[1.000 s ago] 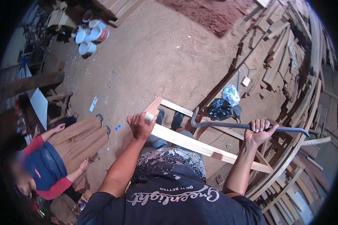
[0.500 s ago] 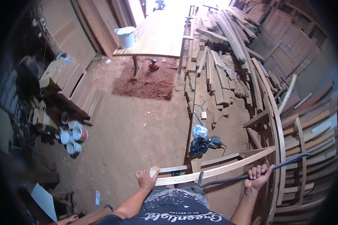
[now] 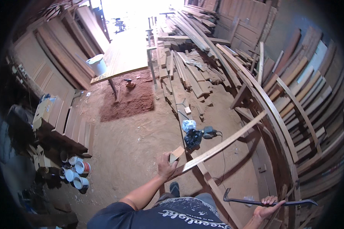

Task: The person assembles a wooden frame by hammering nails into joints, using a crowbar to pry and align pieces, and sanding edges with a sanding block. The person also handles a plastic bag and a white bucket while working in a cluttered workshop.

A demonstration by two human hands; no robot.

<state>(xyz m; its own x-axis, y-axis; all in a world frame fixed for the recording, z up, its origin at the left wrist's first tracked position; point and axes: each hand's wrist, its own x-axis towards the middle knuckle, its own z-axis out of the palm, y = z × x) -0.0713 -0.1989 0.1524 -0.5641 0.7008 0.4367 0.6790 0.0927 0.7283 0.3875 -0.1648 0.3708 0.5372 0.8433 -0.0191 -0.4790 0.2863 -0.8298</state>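
Note:
My left hand (image 3: 167,166) is closed around a pale wooden block (image 3: 178,152), beside the near end of a long light wooden strip (image 3: 225,143). This strip slants away to the right, toward a wooden frame. In my right hand (image 3: 269,209), at the lower right, is a dark pry bar (image 3: 242,200). It lies nearly level, its hooked end pointing left and its other end reaching past my hand. Beneath the strip, a second length of wood (image 3: 218,191) runs down past my legs.
A black plastic bag (image 3: 193,139) and a corded power tool (image 3: 210,132) lie ahead on the floor. Lumber is piled (image 3: 191,72) beyond them, and planks line the right wall (image 3: 309,84). White buckets (image 3: 80,182) stand at left. A wooden table (image 3: 128,57) carries another bucket (image 3: 97,65).
My view has turned to the right. The pry bar has come away from the long strip and dropped lower with my right hand. My left hand still holds the block.

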